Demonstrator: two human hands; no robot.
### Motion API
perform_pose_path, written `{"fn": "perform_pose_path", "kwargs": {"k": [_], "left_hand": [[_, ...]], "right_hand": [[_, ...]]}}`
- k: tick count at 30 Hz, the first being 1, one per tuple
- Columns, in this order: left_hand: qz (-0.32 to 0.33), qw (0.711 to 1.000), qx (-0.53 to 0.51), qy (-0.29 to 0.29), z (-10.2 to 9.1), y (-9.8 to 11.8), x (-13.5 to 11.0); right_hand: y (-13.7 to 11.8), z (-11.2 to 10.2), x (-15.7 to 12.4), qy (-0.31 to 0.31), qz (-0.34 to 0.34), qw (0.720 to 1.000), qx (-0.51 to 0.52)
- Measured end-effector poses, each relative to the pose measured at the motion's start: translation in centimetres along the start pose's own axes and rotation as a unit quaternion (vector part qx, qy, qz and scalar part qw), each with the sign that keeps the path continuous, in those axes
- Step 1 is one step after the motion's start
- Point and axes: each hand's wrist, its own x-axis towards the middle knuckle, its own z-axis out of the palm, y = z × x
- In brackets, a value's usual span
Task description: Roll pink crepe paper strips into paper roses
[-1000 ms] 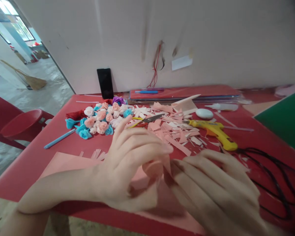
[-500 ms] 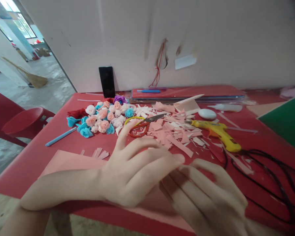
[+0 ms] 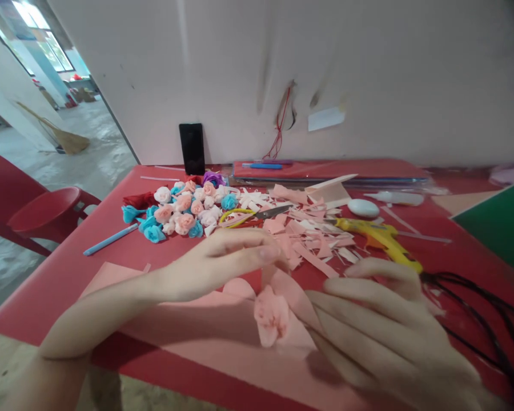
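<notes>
A pink paper rose (image 3: pixel 273 319) with loose pink petals around its ruffled middle hangs between my hands. My left hand (image 3: pixel 235 260) is closed, thumb and fingertips pinching the upper edge of the rose's paper. My right hand (image 3: pixel 381 325) is also closed, its fingers on the rose's right side; its thumb is hidden. Beneath both hands lies a large pink paper sheet (image 3: pixel 188 334). Scissors (image 3: pixel 274 212) with yellow and red handles rest on pink and white paper scraps (image 3: pixel 312 245) just beyond my left hand.
Finished paper flowers (image 3: pixel 184 208) are heaped at the back left beside a blue pen (image 3: pixel 111 240). A phone (image 3: pixel 192 149) leans on the wall. At the right are a yellow glue gun (image 3: pixel 381 237) with a black cord, a white oval object (image 3: pixel 363 208) and a glue bottle (image 3: pixel 396 198).
My hands have moved apart and turned, uncovering the pink rose between them. My left hand has lowered its raised finger. The view has shifted slightly.
</notes>
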Motion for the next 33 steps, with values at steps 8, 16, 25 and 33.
{"fn": "perform_pose_path", "kwargs": {"k": [8,16,25,33], "left_hand": [[-0.026,0.994,-0.104,-0.026,0.2,0.3,0.1],[-0.041,0.991,-0.127,-0.033,0.3,0.2,0.1],[-0.125,0.977,-0.147,-0.093,0.5,0.3,0.2],[-0.080,0.995,-0.001,-0.065,1.1,0.3,0.0]], "right_hand": [[1.5,-1.2,1.4,-0.023,-0.156,0.984,-0.077],[0.6,-0.2,1.2,-0.001,-0.104,0.994,-0.024],[-0.7,-0.3,1.5,-0.040,0.018,0.992,0.119],[-1.0,-0.2,1.7,-0.062,0.075,0.987,0.132]]}}
